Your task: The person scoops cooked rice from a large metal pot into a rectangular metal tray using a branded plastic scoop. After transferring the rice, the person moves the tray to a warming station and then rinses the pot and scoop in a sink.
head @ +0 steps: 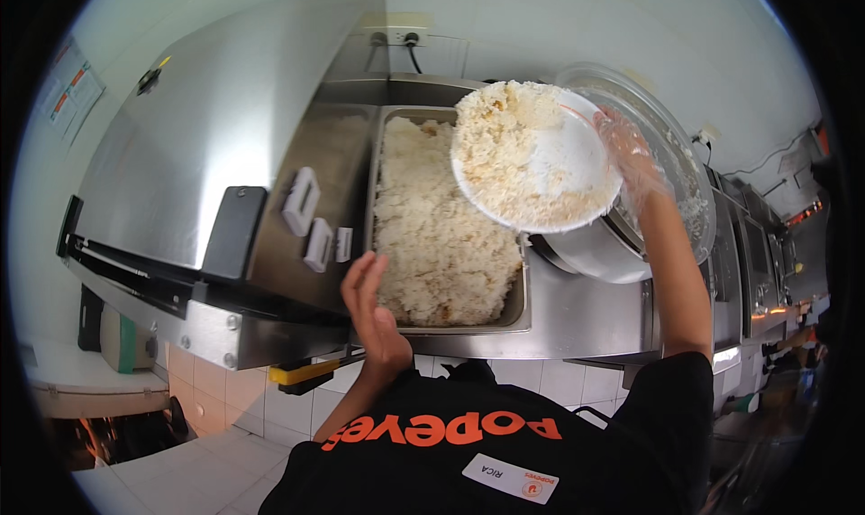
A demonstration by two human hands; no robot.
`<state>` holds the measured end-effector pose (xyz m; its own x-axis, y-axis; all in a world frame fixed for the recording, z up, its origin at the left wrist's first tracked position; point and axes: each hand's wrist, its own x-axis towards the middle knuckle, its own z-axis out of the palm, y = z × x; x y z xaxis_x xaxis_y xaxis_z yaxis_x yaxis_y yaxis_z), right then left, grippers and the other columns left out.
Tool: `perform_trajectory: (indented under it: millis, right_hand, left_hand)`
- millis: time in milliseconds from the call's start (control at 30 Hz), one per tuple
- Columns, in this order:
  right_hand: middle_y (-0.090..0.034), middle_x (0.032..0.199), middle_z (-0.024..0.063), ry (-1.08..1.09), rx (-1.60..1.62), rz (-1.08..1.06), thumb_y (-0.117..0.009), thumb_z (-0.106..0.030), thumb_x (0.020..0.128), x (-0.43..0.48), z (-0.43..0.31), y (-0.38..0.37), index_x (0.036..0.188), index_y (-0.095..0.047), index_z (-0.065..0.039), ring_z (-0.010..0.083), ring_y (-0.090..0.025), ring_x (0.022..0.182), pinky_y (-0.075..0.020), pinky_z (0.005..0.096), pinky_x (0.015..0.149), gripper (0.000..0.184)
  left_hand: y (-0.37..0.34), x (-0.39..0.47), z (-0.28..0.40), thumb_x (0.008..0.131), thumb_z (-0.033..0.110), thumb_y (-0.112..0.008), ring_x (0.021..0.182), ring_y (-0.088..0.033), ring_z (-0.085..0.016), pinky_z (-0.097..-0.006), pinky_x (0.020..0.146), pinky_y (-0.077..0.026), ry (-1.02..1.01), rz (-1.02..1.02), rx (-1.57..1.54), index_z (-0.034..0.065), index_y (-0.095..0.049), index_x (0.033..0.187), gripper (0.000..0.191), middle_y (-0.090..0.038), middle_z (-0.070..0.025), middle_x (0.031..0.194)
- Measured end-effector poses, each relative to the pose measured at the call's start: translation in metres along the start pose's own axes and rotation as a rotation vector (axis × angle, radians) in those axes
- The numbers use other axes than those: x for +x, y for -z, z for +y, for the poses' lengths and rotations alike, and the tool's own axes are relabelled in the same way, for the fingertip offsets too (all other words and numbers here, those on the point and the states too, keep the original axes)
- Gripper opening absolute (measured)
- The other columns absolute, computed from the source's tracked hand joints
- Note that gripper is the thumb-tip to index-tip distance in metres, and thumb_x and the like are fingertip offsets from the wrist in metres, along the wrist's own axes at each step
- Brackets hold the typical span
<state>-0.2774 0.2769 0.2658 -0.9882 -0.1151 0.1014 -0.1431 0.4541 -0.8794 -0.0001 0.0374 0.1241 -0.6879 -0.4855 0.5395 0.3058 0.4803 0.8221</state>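
Note:
My right hand, in a clear plastic glove, grips the right rim of a white plate. The plate is tilted, with cooked rice heaped over its left side and some browned bits in it. It hangs above the right rear part of a deep steel food pan. A thick layer of cooked rice fills the pan. My bare left hand is raised beside the pan's near left corner and holds nothing; whether it touches the rim I cannot tell.
Right of the pan stand a round metal pot and a clear round container or lid with rice stuck inside. A large steel panel rises at the left, near several small white devices. Plugs sit in a wall outlet behind.

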Motion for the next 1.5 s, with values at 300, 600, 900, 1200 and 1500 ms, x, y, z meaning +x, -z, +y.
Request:
perform_trajectory:
  millis: [300,600,900,1200,1500]
  right_hand:
    - [-0.069,0.1,0.0212,0.993,-1.061,-0.079,-0.057,-0.016,0.093,0.145,-0.001,-0.173,0.11,-0.062,-0.001,0.0375,-0.067,0.092,-0.0546,0.0467,0.082,0.023]
    - [-0.071,0.087,0.0151,0.807,-1.174,-0.257,-0.059,-0.02,0.083,0.116,0.091,-0.332,0.082,-0.073,-0.013,0.0358,-0.07,0.086,-0.0566,0.0465,0.064,0.016]
    - [-0.072,0.1,0.0149,0.941,-0.927,-0.139,-0.061,-0.01,0.081,0.165,-0.028,-0.221,0.102,-0.074,-0.014,0.033,-0.069,0.095,-0.0544,0.0432,0.085,0.025]
    - [-0.072,0.094,0.0132,0.809,-0.923,-0.162,-0.062,-0.013,0.083,0.136,0.026,-0.24,0.105,-0.073,-0.016,0.0319,-0.069,0.092,-0.055,0.0434,0.079,0.025]
    - [-0.071,0.096,0.0187,0.782,-0.778,0.234,-0.06,-0.025,0.094,0.127,-0.019,-0.139,0.115,-0.07,-0.011,0.034,-0.069,0.089,-0.055,0.0437,0.08,0.027]
  left_hand:
    - [0.046,-0.042,-0.013,0.104,0.033,-0.032,0.126,-0.044,-0.034,-0.0426,0.103,-0.036,0.073,-0.249,-0.038,-0.0011,-0.055,0.136,0.052,-0.046,-0.0222,0.136]
    - [0.069,-0.059,-0.031,0.101,0.031,-0.048,0.121,-0.048,-0.034,-0.042,0.1,-0.041,0.125,-0.326,0.024,0.006,-0.058,0.134,0.043,-0.05,-0.0169,0.135]
    - [0.046,-0.056,-0.045,0.094,0.02,-0.062,0.12,-0.052,-0.033,-0.0426,0.099,-0.043,0.146,-0.409,0.04,0.0089,-0.063,0.128,0.035,-0.056,-0.0156,0.129]
    - [0.041,-0.054,-0.052,0.091,0.016,-0.066,0.116,-0.053,-0.031,-0.0406,0.095,-0.046,0.154,-0.429,0.105,0.0085,-0.066,0.125,0.034,-0.055,-0.0148,0.129]
    - [0.029,-0.035,-0.036,0.092,0.012,-0.065,0.116,-0.053,-0.03,-0.0407,0.096,-0.045,0.103,-0.494,0.031,0.0058,-0.066,0.122,0.03,-0.052,-0.0159,0.13]
